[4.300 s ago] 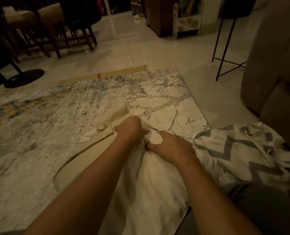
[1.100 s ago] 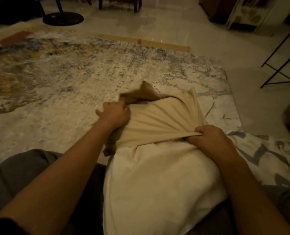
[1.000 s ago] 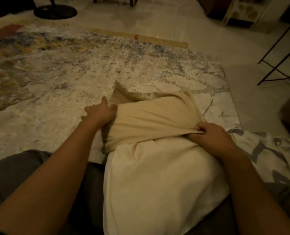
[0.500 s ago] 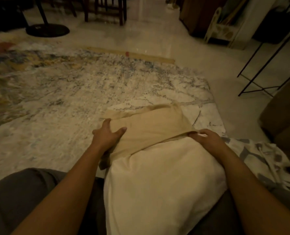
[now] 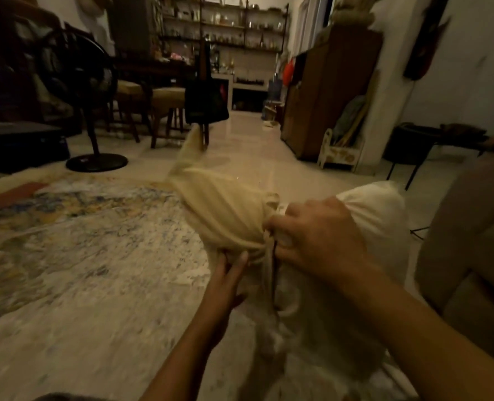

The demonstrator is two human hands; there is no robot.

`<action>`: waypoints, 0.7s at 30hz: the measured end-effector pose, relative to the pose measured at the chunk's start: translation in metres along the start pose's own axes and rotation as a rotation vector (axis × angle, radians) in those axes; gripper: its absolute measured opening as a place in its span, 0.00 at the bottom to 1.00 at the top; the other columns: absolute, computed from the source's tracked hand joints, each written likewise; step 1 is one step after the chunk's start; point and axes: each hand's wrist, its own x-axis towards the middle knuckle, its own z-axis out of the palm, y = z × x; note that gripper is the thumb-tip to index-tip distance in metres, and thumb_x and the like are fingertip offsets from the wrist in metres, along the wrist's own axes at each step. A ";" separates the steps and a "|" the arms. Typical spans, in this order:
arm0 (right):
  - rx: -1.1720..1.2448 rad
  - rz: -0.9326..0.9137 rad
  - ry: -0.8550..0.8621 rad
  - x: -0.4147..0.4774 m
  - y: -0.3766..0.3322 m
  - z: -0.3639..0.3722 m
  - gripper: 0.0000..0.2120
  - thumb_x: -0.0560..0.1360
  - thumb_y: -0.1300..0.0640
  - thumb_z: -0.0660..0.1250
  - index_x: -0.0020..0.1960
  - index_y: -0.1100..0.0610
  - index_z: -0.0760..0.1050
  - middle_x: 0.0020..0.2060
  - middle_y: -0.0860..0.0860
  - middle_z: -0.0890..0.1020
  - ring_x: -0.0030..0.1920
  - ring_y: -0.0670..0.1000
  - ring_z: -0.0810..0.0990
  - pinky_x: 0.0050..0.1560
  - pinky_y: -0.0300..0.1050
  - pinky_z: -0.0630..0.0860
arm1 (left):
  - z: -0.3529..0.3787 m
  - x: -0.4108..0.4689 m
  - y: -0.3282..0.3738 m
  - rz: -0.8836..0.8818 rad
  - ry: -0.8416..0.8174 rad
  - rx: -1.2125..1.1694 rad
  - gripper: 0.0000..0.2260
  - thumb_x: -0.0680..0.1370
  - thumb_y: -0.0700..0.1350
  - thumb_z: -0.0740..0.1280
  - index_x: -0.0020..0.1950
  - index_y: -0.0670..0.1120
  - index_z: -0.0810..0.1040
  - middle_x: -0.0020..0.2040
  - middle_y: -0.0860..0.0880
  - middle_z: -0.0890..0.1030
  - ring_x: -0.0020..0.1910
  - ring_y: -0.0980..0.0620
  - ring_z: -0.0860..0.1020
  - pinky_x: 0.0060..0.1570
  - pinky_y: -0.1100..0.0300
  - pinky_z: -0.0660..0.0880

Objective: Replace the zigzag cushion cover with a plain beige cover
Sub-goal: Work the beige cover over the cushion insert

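Tightly bunched beige cover (image 5: pixel 225 215) over white cushion (image 5: pixel 370 209) (right hand (image 5: pixel 318 238) gripping its edge, left hand (image 5: pixel 225 287) flat-fingered against it)

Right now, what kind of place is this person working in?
Probably a home living room, open to a dining area. A rug lies on the floor, a sofa stands at the right, and chairs and filled shelves stand further back.

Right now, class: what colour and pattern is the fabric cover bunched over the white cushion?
The fabric cover is plain beige, unpatterned; head view.
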 end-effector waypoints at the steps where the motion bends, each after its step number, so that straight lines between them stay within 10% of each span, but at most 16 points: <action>1: -0.022 -0.035 -0.035 -0.008 -0.010 0.003 0.13 0.68 0.40 0.72 0.50 0.42 0.79 0.37 0.48 0.81 0.36 0.52 0.78 0.41 0.46 0.64 | -0.001 0.001 0.007 -0.021 0.017 -0.038 0.25 0.74 0.61 0.67 0.70 0.58 0.71 0.64 0.56 0.78 0.61 0.53 0.77 0.60 0.44 0.75; 7: 0.285 0.033 -0.614 -0.066 -0.047 0.013 0.16 0.78 0.44 0.61 0.66 0.39 0.70 0.49 0.43 0.78 0.47 0.48 0.75 0.41 0.43 0.63 | -0.023 -0.006 -0.019 -0.182 0.201 -0.025 0.19 0.71 0.61 0.73 0.53 0.49 0.81 0.50 0.47 0.86 0.48 0.43 0.84 0.46 0.44 0.82; 10: 0.468 0.154 -0.774 -0.085 -0.037 0.015 0.21 0.75 0.39 0.65 0.68 0.36 0.69 0.44 0.36 0.76 0.45 0.39 0.71 0.42 0.36 0.65 | -0.044 -0.010 -0.041 -0.183 0.318 -0.029 0.47 0.57 0.63 0.82 0.70 0.46 0.69 0.59 0.45 0.82 0.52 0.43 0.83 0.46 0.41 0.81; 13: 0.387 0.218 -0.838 -0.110 -0.015 0.038 0.31 0.70 0.27 0.60 0.71 0.33 0.61 0.61 0.43 0.74 0.61 0.46 0.71 0.60 0.47 0.68 | -0.074 -0.010 -0.063 -0.148 0.501 0.085 0.56 0.56 0.66 0.80 0.76 0.47 0.57 0.68 0.47 0.75 0.60 0.47 0.78 0.58 0.44 0.77; 18: 0.748 0.204 -0.913 -0.156 -0.068 0.087 0.31 0.71 0.27 0.61 0.71 0.29 0.59 0.74 0.47 0.60 0.75 0.50 0.56 0.74 0.52 0.58 | -0.076 -0.044 -0.058 -0.055 0.807 0.983 0.40 0.71 0.67 0.57 0.77 0.48 0.55 0.74 0.36 0.60 0.69 0.36 0.65 0.69 0.41 0.65; 21: 0.710 0.211 -0.824 -0.168 -0.104 0.103 0.30 0.73 0.26 0.55 0.74 0.30 0.56 0.76 0.46 0.56 0.76 0.48 0.51 0.74 0.52 0.51 | -0.060 -0.078 -0.055 0.042 0.352 1.462 0.24 0.76 0.58 0.65 0.69 0.56 0.62 0.71 0.43 0.56 0.70 0.40 0.56 0.68 0.45 0.60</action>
